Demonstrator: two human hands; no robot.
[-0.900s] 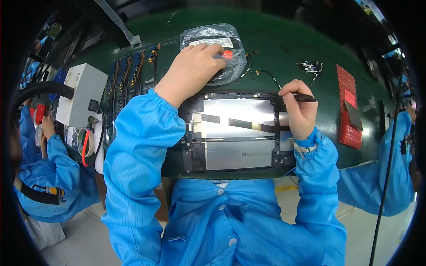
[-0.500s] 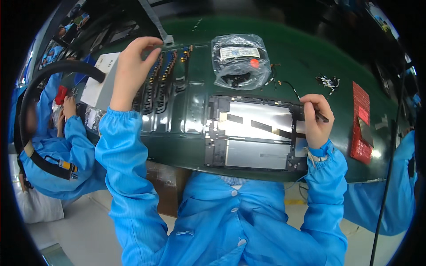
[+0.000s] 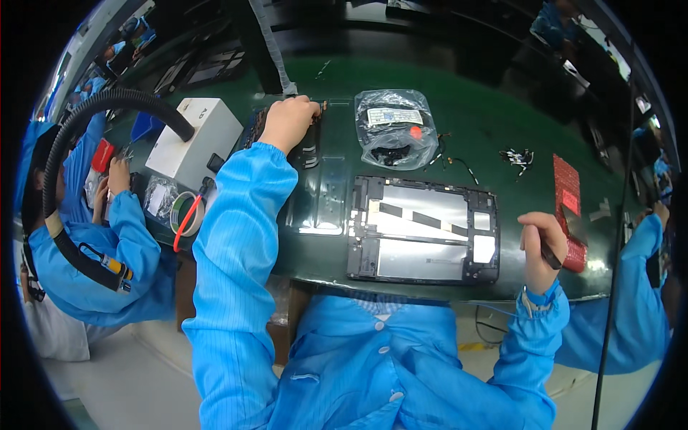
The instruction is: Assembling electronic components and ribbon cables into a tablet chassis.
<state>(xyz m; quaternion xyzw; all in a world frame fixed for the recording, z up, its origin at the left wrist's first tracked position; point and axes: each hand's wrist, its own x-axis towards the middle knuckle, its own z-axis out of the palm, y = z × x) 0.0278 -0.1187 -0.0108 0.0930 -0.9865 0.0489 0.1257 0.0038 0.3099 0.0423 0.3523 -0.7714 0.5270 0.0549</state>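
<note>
Dark tool (image 3: 550, 257) is clutched in right hand (image 3: 542, 244), presumably for handiness; upper-left parts (image 3: 310, 155) are covered by curled left hand (image 3: 288, 123), grip unclear.

An opened dark-framed tablet-like device (image 3: 423, 231), its silvery panels crossed by black strips, lies flat. To its right, a short dark tool (image 3: 550, 256) is held slanting; to its upper left lie partly hidden slim black parts (image 3: 310, 156).

Blue sleeves (image 3: 236, 215), finely striped! Green table (image 3: 476, 125), silver-and-black device (image 3: 423, 259), red bubble wrap (image 3: 566, 174), clear bag (image 3: 394, 156) dotted orange; those parts (image 3: 311, 155), black, perhaps gold-flecked.
</note>
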